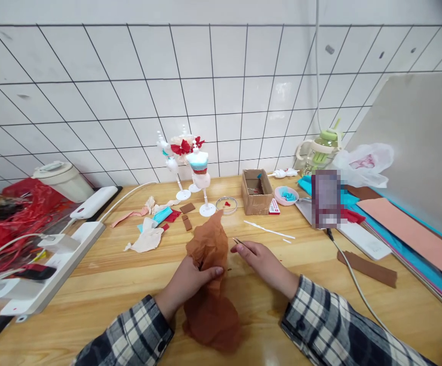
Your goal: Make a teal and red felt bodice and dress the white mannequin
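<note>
Crumpled brown crepe paper (209, 244) is gripped in my left hand (196, 279), the thumb pressed on its front. The paper's lower part (213, 323) spreads wide below that hand, over the wooden table. Just right of it, my right hand (257, 256) pinches a thin pointed stick, perhaps tweezers (240, 241), its tip close to the paper but apart from it. Beyond my hands stands a small white dress form (201, 178) with blue and red bands round its bust. Two more forms stand behind it, one trimmed with red flowers (181, 147).
Paper scraps (148, 236) lie to the left, near a power strip (61, 264). A cardboard box (257, 193), a pink bowl (286, 195) and a white strip (269, 230) are beyond my right hand. A cable (352, 274) crosses the right side, by a brown strip (369, 269).
</note>
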### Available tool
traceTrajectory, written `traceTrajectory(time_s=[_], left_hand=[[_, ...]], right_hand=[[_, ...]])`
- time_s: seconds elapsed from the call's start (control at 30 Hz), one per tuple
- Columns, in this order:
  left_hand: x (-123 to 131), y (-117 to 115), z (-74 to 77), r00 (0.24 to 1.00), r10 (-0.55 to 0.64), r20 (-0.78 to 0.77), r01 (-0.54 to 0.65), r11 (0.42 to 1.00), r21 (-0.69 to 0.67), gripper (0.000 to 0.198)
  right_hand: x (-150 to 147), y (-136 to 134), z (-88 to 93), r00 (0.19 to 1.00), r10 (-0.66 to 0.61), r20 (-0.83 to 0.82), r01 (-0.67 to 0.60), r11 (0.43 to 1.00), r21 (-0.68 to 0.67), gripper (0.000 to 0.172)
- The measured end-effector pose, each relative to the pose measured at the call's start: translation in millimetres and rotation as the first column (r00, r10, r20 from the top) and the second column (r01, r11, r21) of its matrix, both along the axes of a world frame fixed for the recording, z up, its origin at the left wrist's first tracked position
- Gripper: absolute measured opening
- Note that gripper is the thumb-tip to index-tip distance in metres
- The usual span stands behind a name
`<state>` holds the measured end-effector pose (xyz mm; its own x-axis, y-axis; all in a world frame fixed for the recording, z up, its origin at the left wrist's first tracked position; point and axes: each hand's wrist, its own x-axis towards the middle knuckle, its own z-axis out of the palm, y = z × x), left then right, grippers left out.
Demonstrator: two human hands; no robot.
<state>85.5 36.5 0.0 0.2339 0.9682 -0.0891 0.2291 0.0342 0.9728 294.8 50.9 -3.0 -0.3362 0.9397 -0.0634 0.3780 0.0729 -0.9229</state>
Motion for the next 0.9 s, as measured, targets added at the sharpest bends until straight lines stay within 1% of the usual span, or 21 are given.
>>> traceTrajectory(time_s=[0.1,0.17,0.2,0.23,0.3,0.37,0.43,0.5,0.57,0.6,0.67,0.73,0.77,0.83,0.9], left_hand=[[8,-4,-3.3,0.998,-0.064,-0.003,0.063,0.998,-0.015,0.060],[11,-4,-5.4,0.996,-0.082,0.038,0.082,0.997,-0.014,0.063],[11,-3,-6.0,0.993,-0.090,0.077,0.091,0.996,-0.006,0.066],[10,-1,-6.2,0.987,-0.104,0.121,0.104,0.995,0.000,0.069],[8,2,-5.9,0.969,-0.143,0.203,0.146,0.989,-0.001,0.070],[7,4,-5.6,0.951,-0.160,0.265,0.169,0.985,-0.014,0.064],[7,5,-5.6,0.934,-0.121,0.336,0.152,0.986,-0.067,0.056],[7,4,-5.4,0.900,-0.028,0.435,0.107,0.982,-0.159,0.053],[6,3,-4.6,0.844,0.082,0.530,0.060,0.968,-0.245,0.051],[5,2,-4.1,0.817,0.126,0.563,0.037,0.963,-0.268,0.051],[2,0,-3.2,0.786,0.167,0.595,0.001,0.963,-0.271,0.051],[-1,0,-3.4,0.787,0.174,0.592,-0.030,0.969,-0.245,0.052],[-2,0,-4.1,0.794,0.177,0.582,-0.043,0.971,-0.237,0.053],[-3,0,-6.1,0.810,0.179,0.558,-0.061,0.973,-0.224,0.056],[-2,1,-8.4,0.831,0.171,0.529,-0.071,0.976,-0.204,0.061]], right_hand=[[-6,-1,-1.0,0.995,-0.033,-0.093,0.031,0.999,-0.023,0.042],[-10,-3,-1.5,0.970,-0.101,-0.220,0.089,0.994,-0.063,0.036],[-11,-4,-1.7,0.943,-0.136,-0.302,0.108,0.988,-0.106,0.034],[-13,-5,-1.9,0.909,-0.160,-0.385,0.102,0.981,-0.166,0.033],[-15,-6,-2.5,0.836,-0.196,-0.513,0.035,0.951,-0.306,0.036],[-18,-5,-3.6,0.782,-0.234,-0.577,-0.025,0.914,-0.404,0.040],[-19,-4,-5.1,0.739,-0.274,-0.615,-0.035,0.896,-0.442,0.042],[-18,-2,-6.6,0.713,-0.293,-0.637,-0.046,0.887,-0.460,0.040],[-16,-2,-7.7,0.737,-0.257,-0.625,-0.085,0.883,-0.462,0.043],[-16,-2,-8.1,0.773,-0.214,-0.598,-0.100,0.888,-0.448,0.047],[-15,-5,-8.1,0.867,-0.101,-0.488,-0.106,0.919,-0.379,0.051],[-16,-8,-7.5,0.937,-0.012,-0.348,-0.092,0.956,-0.280,0.049],[-16,-9,-7.1,0.959,0.008,-0.282,-0.077,0.969,-0.233,0.049],[-14,-9,-6.9,0.988,0.006,-0.155,-0.028,0.990,-0.138,0.052],[-10,-6,-7.4,0.999,-0.010,-0.033,0.008,0.998,-0.069,0.057]])
